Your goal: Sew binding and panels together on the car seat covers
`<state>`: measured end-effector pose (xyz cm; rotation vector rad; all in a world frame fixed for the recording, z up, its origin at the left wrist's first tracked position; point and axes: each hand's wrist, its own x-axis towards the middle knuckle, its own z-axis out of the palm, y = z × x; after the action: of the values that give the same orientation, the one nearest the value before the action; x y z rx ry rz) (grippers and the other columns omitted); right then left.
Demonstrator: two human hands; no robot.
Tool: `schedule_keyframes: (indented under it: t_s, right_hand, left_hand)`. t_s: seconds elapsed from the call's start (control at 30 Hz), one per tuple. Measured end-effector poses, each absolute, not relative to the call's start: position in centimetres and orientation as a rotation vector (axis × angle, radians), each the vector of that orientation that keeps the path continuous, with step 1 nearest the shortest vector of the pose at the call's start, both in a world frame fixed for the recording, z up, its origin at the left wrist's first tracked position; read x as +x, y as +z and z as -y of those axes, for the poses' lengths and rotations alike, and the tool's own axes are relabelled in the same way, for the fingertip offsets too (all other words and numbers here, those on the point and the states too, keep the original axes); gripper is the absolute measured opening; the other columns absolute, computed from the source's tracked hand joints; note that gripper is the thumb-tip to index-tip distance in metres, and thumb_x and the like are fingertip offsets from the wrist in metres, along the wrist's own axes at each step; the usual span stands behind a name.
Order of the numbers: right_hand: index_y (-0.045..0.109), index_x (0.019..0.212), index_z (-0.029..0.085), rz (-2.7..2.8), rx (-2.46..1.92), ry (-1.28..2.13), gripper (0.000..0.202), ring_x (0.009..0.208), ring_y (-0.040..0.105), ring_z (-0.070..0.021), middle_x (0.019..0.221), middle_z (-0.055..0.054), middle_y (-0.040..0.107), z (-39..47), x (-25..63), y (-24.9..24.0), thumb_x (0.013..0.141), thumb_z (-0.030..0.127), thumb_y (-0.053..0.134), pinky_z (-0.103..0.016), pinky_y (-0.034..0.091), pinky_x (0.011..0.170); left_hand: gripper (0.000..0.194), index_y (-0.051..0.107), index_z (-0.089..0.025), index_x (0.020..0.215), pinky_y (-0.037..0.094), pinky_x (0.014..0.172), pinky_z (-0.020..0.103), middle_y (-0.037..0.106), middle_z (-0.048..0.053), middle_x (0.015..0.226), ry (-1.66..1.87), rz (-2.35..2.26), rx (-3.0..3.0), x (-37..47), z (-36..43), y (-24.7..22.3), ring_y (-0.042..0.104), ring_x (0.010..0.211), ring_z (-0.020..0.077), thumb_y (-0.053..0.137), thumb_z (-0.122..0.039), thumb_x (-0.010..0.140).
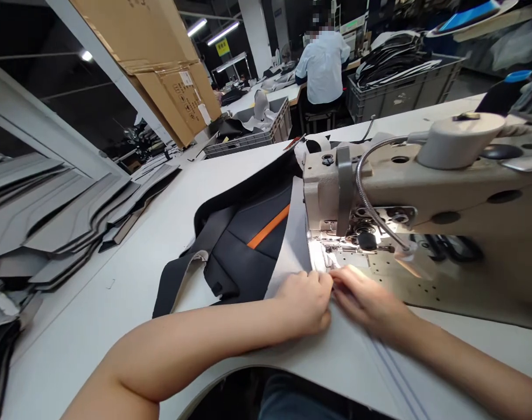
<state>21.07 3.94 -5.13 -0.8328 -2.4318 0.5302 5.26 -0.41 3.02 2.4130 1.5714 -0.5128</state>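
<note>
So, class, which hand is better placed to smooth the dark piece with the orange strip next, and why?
Probably the left hand: it is nearer the dark piece, by the pale panel. The right hand is farther off, in front of the sewing machine.

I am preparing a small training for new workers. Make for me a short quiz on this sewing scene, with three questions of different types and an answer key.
1. Multiple choice: What colour is the straight strip on the dark panel? A) blue; B) orange; C) green.

2. True or false: The left hand and the right hand are far apart, at opposite ends of the sewing machine.

3. Fill in the missing word: The seated co-worker in the background has their ____ turned to us.

Key: 1. B. 2. False; the hands are close together in front of the needle area. 3. back.
</note>
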Motion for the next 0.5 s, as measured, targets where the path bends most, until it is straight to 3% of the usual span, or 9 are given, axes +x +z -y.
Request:
schedule_keyframes:
  t_s: [0.07, 0.2, 0.3, 0.5]
  right_hand:
    - [0.051, 0.106, 0.022, 2.299, -0.982, 0.652, 0.023, 0.073, 0.06, -0.0172, 0.086, -0.005, 0.061, -4.8, 22.2, -5.9, 0.092, 0.027, 0.034, -0.027, 0.047, 0.063]
    - [0.058, 0.103, 0.018, 2.382, -1.1, 0.388, 0.032, 0.079, 0.061, -0.0241, 0.092, -0.012, 0.062, -7.1, 22.8, -7.9, 0.09, 0.029, 0.032, -0.035, 0.049, 0.068]
    - [0.061, 0.102, 0.016, 2.409, -1.089, 0.322, 0.033, 0.081, 0.06, -0.0265, 0.089, -0.013, 0.062, -7.7, 22.0, -8.4, 0.09, 0.03, 0.033, -0.038, 0.049, 0.071]
    - [0.061, 0.108, 0.016, 2.355, -1.037, 0.36, 0.031, 0.086, 0.062, -0.022, 0.093, -0.011, 0.065, -7.0, 20.0, -8.1, 0.09, 0.022, 0.036, -0.031, 0.05, 0.075]
  left_hand:
    - [0.055, 0.04, -0.009, 0.126, 0.049, 0.065, 0.034, 0.06, 0.015, 0.103, -0.538, -1.604, 2.393, 5.5, -0.1, 3.2, 0.061, 0.086, 0.0276, 0.055, -0.028, 0.076]
    - [0.082, 0.015, -0.006, 0.143, 0.047, 0.061, 0.034, 0.065, 0.015, 0.093, -0.645, -1.595, 2.232, 5.4, -1.0, 3.9, 0.064, 0.077, 0.0285, 0.055, -0.024, 0.074]
    - [0.078, 0.014, -0.007, 0.145, 0.044, 0.058, 0.03, 0.067, 0.014, 0.088, -0.641, -1.498, 2.153, 4.6, -1.6, 4.5, 0.064, 0.077, 0.0279, 0.049, -0.022, 0.076]
    - [0.074, 0.012, -0.011, 0.146, 0.044, 0.062, 0.027, 0.065, 0.016, 0.106, -0.439, -1.432, 2.051, 3.9, -1.6, 3.9, 0.064, 0.088, 0.026, 0.041, -0.022, 0.079]
